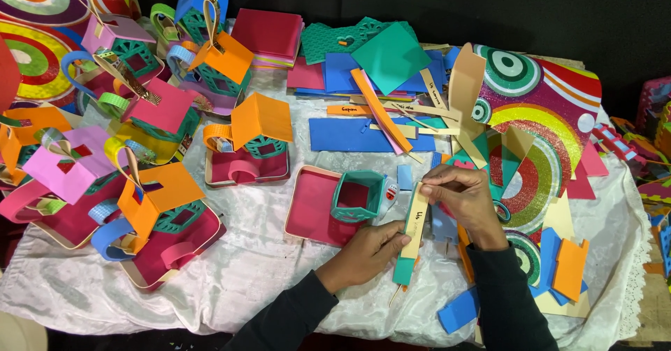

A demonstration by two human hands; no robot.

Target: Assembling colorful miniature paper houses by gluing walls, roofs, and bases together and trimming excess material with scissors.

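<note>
Two hands work at the near centre of a table covered by a white cloth. The left hand is closed, thumb and fingers pinching the lower half of a beige strip. The right hand is closed on the strip's upper end, fingertips meeting at its top edge. The strip stands nearly upright between both hands, and a teal strip lies under it, showing at its near end. Just left of the hands, a teal box frame sits on a pink tray, and the strip lies just beside the frame. Finished foam houses fill the left side. Loose foam sheets lie far centre. A glitter sheet with rings lies right.
</note>
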